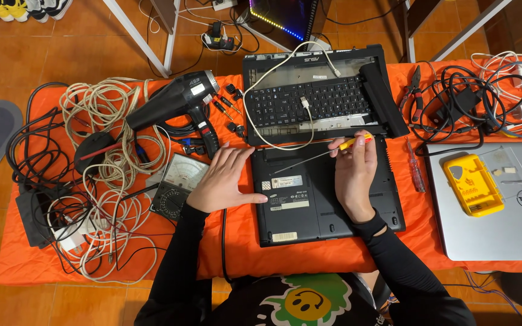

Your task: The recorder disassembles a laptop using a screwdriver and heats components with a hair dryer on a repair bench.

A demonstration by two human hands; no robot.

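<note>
A black laptop base [309, 205] lies upside down on the orange cloth [122, 265] in front of me. My right hand [354, 174] grips a screwdriver [327, 153] with a yellow and red handle; its thin shaft points left, the tip near the laptop's upper left corner. My left hand [223, 180] rests flat, fingers spread, on the laptop's left edge and the cloth. Behind the base lies a detached keyboard frame [315, 99] with a white cable [273, 130] looped over it.
A black heat gun [179, 99], an analog multimeter [179, 184] and tangled cables [101, 181] fill the left. On the right are a silver laptop [502, 235] with a yellow case [472, 184] on it, a red screwdriver [415, 169], pliers [414, 90] and chargers.
</note>
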